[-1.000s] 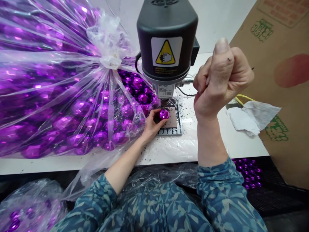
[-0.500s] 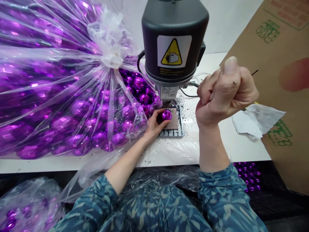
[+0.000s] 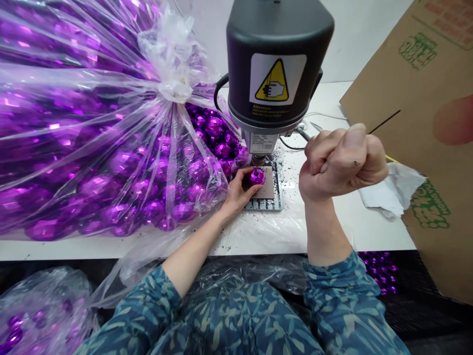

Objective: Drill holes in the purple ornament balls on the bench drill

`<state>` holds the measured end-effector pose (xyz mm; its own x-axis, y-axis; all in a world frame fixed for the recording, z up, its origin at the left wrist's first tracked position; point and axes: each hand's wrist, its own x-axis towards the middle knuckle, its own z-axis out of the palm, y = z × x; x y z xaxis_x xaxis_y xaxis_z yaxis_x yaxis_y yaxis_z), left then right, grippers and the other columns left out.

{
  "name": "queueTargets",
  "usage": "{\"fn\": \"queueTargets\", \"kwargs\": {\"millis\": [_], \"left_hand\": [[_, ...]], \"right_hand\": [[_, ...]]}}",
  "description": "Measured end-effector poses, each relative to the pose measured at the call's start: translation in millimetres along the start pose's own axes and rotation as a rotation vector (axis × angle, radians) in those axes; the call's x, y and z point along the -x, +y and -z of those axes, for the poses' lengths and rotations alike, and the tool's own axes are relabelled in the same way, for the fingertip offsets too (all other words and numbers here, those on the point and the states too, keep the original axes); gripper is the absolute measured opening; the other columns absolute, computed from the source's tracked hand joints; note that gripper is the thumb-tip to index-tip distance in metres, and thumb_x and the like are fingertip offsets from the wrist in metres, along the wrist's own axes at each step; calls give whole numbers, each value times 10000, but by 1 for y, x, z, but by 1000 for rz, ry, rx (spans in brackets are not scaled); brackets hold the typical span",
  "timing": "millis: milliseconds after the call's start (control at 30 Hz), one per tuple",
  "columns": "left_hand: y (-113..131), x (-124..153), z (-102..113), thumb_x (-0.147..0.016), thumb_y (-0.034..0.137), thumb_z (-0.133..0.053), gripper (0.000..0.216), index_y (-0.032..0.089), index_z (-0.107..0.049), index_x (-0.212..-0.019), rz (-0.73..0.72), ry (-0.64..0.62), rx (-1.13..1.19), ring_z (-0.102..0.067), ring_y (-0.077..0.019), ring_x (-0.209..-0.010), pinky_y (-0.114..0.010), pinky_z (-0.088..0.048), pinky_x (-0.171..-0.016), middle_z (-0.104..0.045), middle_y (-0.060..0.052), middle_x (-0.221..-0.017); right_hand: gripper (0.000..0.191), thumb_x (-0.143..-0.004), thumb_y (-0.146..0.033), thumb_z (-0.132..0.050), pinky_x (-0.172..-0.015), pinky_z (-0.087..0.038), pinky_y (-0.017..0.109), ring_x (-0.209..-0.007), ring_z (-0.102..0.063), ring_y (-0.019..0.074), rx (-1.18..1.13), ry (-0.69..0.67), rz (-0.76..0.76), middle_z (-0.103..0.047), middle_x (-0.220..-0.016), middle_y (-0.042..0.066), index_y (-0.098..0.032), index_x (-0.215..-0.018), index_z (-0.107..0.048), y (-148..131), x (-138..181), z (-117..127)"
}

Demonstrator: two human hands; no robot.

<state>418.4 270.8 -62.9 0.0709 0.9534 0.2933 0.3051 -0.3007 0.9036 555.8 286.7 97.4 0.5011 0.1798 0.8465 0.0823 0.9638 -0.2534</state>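
My left hand (image 3: 239, 189) pinches a small faceted purple ball (image 3: 256, 176) on the drill's small plate (image 3: 271, 199), right under the spindle (image 3: 258, 159). The dark grey drill press head (image 3: 278, 64) with a yellow warning sticker rises above it. My right hand (image 3: 342, 160) is a closed fist raised to the right of the machine, wrapped round the press lever (image 3: 303, 133), most of which is hidden in the fist. A thin dark rod (image 3: 384, 121) sticks out past my knuckles.
A big clear plastic bag of purple balls (image 3: 92, 138) fills the left of the white table (image 3: 258, 236). A cardboard box (image 3: 424, 123) leans at the right, with white tissue (image 3: 388, 192) beside it. More purple balls lie in bags below the table edge (image 3: 377, 271). Dark chips litter the tabletop.
My right fist has come down by a good hand's breadth, still closed. The left hand keeps the purple ball under the spindle. The view has shifted slightly left.
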Motion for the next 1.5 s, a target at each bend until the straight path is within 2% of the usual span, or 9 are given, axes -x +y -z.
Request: {"fn": "queueTargets", "kwargs": {"millis": [400,733,833,900,1067,1167,1267,1367,1500], "left_hand": [[6,0,0,-850,337,-803,509,211,-565,-1282,-4,-3,1,-690,-259,-1192,-429,-570,-1038,-701,-108,-1291],[3,2,-3,-837,337,-790,494,195,-540,-1239,3,50,42,-691,-245,-1122,-406,-568,-977,-695,-106,-1207],[11,13,1,-822,333,-764,449,192,-529,-1177,-70,74,-8,-678,-211,-986,-354,-563,-853,-673,-81,-1104],[22,27,9,-807,332,-733,384,198,-536,-1107,-195,-18,-46,-648,-199,-924,-337,-541,-801,-654,-66,-1038],[49,68,34,-817,404,-665,301,215,-587,-1038,-391,-548,-140,-625,-237,-915,-390,-526,-856,-662,-73,-940],[50,83,39,-829,536,-702,384,215,-629,-1027,-466,-655,-208,-633,-265,-965,-415,-529,-907,-680,-84,-930],[43,78,33,-909,489,-677,315,206,-649,-1046,-568,-535,-258,-645,-252,-996,-395,-553,-892,-693,-91,-945],[37,53,27,-989,251,-565,123,214,-654,-1066,-634,-269,-357,-650,-242,-1065,-434,-560,-966,-707,-90,-1006],[38,9,37,-951,44,-432,320,200,-655,-1120,-431,71,-605,-517,-325,-1357,-581,-457,-1127,-662,-139,-1240]], "right_hand": [[496,-909,-140,-535,-354,-194,189,-315,-234,23,-77,-179,228,-243,-407,-93,-189,-620,-134,17,19,25],[566,-920,-388,-662,-376,-153,251,-331,-243,33,92,-91,-183,-258,-427,-94,-229,-555,-260,-3,-38,-20],[520,-910,-280,-674,-377,-136,264,-326,-236,43,37,-87,-192,-275,-414,-103,-244,-562,-290,2,-48,-26],[479,-937,-141,-579,-393,-138,255,-331,-223,43,49,-79,-185,-258,-413,-106,-249,-571,-290,6,-49,-28],[461,-946,-49,-473,-409,-82,280,-324,-197,51,33,-32,-174,-226,-411,-108,-269,-588,-282,6,-45,-31],[457,-948,-52,-467,-407,-101,274,-322,-187,48,32,-37,-178,-230,-408,-110,-256,-580,-290,6,-45,-31],[459,-937,-100,-539,-403,-123,281,-324,-180,51,22,-40,-171,-242,-411,-109,-249,-573,-304,7,-46,-30],[511,-908,-334,-672,-375,-91,299,-308,-184,54,4,-35,-168,-241,-399,-111,-260,-564,-303,7,-46,-29],[600,-795,-661,-670,-364,-92,307,-304,-196,47,47,-26,-178,-235,-393,-113,-267,-553,-288,8,-46,-28]]}}
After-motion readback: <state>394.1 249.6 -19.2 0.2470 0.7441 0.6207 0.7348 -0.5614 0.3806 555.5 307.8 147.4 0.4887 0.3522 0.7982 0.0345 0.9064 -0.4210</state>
